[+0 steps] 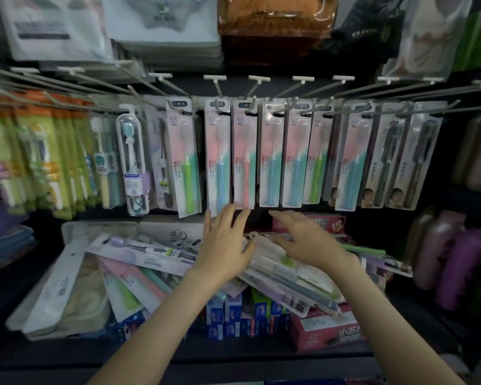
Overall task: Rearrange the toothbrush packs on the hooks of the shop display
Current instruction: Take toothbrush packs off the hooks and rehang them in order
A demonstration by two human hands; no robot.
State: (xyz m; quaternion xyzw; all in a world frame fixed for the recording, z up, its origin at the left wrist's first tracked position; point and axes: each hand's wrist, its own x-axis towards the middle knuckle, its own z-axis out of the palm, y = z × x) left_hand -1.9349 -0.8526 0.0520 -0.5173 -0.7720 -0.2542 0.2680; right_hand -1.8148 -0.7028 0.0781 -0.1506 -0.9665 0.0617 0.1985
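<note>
Across the whole width of the view runs a dark shop display [186, 88], with bagged soft goods [164, 23] stacked along its top. Below these, a row of long metal hooks [311, 86] projects toward the camera. Hanging toothbrush packs [295, 154] fill the middle hooks side by side, each upright: pink and teal cards with blue, green or pink handles. Green-carded packs [39, 151] crowd the left hooks and dark-brush packs [400, 159] the right. Blur prevents reading the labels.

On the shelf beneath lies a disordered heap of loose toothbrush packs [145, 259], overlapping at various angles and partly covering a pale flat tray [67, 273] at left. Purple bottles [456, 259] stand at far right. Blue toothpaste boxes [233, 315] and a red carton [325, 332] sit at the shelf front under the heap.

Left hand [225, 243]: palm down, fingers straight and spread wide, holding nothing. Its fingertips reach the bottom edge of the pink-handled pack [243, 157], which hangs on its hook at centre; contact cannot be confirmed.

Right hand [303, 240]: likewise flat and splayed, empty, positioned just above the right part of the heap, fingers pointing left. Whether it touches the packs cannot be told.
</note>
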